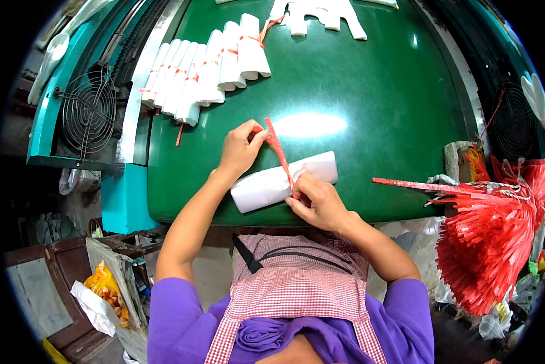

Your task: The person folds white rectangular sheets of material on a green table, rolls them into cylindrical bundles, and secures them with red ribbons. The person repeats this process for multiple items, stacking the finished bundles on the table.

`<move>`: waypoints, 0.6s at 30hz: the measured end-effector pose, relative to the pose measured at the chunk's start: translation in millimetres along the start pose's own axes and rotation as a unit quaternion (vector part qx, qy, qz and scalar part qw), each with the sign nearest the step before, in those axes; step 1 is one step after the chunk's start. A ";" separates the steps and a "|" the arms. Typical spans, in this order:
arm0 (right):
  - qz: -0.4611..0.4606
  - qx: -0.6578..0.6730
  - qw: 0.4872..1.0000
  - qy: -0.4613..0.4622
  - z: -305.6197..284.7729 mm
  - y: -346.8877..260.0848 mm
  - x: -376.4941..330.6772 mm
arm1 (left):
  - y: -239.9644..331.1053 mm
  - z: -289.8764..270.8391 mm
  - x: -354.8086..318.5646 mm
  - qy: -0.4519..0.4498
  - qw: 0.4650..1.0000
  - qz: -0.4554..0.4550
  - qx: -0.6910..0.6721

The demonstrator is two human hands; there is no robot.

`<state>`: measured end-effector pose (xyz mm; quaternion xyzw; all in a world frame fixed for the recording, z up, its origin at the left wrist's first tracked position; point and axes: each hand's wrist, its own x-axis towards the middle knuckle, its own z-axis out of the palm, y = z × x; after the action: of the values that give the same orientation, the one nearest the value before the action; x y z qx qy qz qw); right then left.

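Observation:
A rolled bundle of white plastic bags (261,189) lies slightly tilted near the front edge of the green table. A red plastic strip (278,148) crosses the middle of the roll. My left hand (241,145) pinches beside the strip's upper end, above and beyond the roll. At the near side of the roll, my right hand (318,201) is closed, with thumb and fingertips on the strip's lower end. The part of the strip under the roll is hidden.
Several white rolls (208,70) tied with red strips lie at the far left. Loose white bags (321,15) are at the far end of the green tabletop (381,109). A thick bunch of red strips (484,242) hangs at the right edge. Metal fan guards (90,109) flank the belt-like surface.

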<state>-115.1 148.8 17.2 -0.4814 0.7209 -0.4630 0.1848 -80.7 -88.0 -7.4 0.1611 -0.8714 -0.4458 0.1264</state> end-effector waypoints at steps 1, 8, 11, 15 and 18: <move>-0.015 -0.007 1.000 0.023 0.8 3.8 1.2 | 6.4 -2.1 -7.7 -0.040 0.998 0.004 -0.054; -0.007 -0.035 0.992 0.123 -2.6 36.8 51.2 | 34.9 -9.9 -50.6 -0.083 0.985 0.115 0.101; -0.007 -0.040 0.992 0.120 -3.6 39.7 69.3 | 26.2 -7.1 -45.0 -0.048 0.987 0.117 0.097; -0.008 -0.011 0.990 0.142 -1.5 49.3 76.9 | 10.1 0.3 -34.1 -0.005 0.993 0.115 0.028; 0.012 0.045 0.985 0.163 -1.2 48.7 75.4 | -3.5 8.3 -30.1 0.046 0.994 0.098 -0.035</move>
<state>-176.8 89.5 -9.8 -0.3819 0.7254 -0.5653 0.0915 -55.6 -71.9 -17.3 0.0909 -0.8601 -0.4536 0.2150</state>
